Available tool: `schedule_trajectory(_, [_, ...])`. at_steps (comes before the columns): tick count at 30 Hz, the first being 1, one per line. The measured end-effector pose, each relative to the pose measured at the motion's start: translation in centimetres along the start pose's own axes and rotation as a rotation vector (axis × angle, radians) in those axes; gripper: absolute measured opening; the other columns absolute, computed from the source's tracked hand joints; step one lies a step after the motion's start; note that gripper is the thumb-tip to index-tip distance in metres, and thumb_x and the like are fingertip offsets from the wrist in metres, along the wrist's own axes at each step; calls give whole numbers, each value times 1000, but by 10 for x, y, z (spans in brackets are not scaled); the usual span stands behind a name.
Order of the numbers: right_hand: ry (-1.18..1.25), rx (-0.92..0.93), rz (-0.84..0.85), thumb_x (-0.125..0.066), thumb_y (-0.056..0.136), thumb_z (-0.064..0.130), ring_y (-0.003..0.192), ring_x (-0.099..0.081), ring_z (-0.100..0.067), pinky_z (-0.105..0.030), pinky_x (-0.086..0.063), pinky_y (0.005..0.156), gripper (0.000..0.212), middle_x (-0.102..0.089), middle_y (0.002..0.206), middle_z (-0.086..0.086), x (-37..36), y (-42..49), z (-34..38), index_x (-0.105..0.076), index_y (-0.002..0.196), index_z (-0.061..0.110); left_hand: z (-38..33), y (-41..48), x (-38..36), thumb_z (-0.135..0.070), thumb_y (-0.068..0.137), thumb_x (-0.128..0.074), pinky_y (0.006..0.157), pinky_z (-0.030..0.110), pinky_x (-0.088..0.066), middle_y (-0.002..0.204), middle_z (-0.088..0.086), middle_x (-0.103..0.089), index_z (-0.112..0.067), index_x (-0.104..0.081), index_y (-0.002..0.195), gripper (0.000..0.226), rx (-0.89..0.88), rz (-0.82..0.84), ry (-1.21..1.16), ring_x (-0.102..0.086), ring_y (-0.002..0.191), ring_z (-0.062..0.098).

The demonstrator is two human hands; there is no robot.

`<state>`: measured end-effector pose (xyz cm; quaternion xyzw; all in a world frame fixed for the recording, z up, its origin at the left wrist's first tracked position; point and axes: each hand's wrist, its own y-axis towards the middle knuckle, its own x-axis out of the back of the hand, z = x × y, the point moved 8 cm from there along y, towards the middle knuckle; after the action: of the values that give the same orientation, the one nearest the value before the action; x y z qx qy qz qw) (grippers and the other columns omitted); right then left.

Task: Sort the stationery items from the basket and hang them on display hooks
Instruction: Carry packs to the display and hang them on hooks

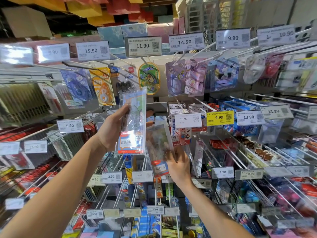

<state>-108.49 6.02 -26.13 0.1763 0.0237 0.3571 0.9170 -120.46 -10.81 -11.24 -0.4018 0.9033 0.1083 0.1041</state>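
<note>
Two bare forearms are reaching up toward a display rack [188, 57]. The left hand [109, 129] is holding a clear ruler-set packet [133, 127], its grip wrapped round the long sides and its long axis upright. Just beside and lower, the right hand [178, 166] is pinching the bottom of a second packet [158, 145]. A dark hook [154, 115] is pointing out just above that packet; I cannot tell whether the packet is hanging from it. Beyond, price tags [187, 119] and hung stationery are crowding every row.

Left grip [109, 129], right grip [178, 167] — both aloft
</note>
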Motion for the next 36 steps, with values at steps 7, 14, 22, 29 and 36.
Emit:
schedule_trajectory(7, [-3, 47, -23, -64, 100, 24, 71, -63, -23, -34, -50, 61, 19, -63, 78, -11, 2, 0, -4, -55, 85, 15, 1, -3, 1, -45, 100, -50, 126, 53, -25, 130, 5, -63, -14, -62, 137, 49, 9, -18, 47, -50, 139, 34])
schedule_trajectory(14, [-131, 130, 46, -63, 99, 13, 52, -45, -5, -17, -32, 49, 24, -50, 63, 2, -11, 17, -1, -48, 81, 16, 3, -5, -4, -46, 99, -52, 120, 56, -34, 146, 16, -59, -15, -63, 138, 52, 36, 57, 26, -53, 137, 35])
schedule_trajectory(22, [-203, -118, 16, -58, 103, 23, 59, -54, -8, -15, -39, 48, 21, -59, 72, 5, -25, 54, -7, -54, 85, 13, -1, -5, 6, -60, 96, -55, 112, 53, -44, 126, 0, -71, -25, -69, 122, 47, -38, -79, 190, -58, 129, 29])
schedule_trajectory(29, [-400, -254, -70, -58, 102, 39, 106, -66, -32, -38, -52, 83, 40, -66, 113, -13, -18, 63, 0, -55, 120, 3, 6, -7, -5, -50, 90, -53, 125, 50, -25, 163, 2, -39, -16, -32, 160, 80, 59, 73, 83, -32, 152, 26])
schedule_trajectory(36, [299, 93, 14, -57, 102, 44, 67, -57, -8, -23, -46, 67, 32, -61, 73, 4, -15, 10, 62, -59, 80, 20, 11, -10, -14, -42, 92, -72, 58, 20, -47, 77, -5, -63, -22, -74, 84, 21, 38, 234, 202, -56, 62, 7])
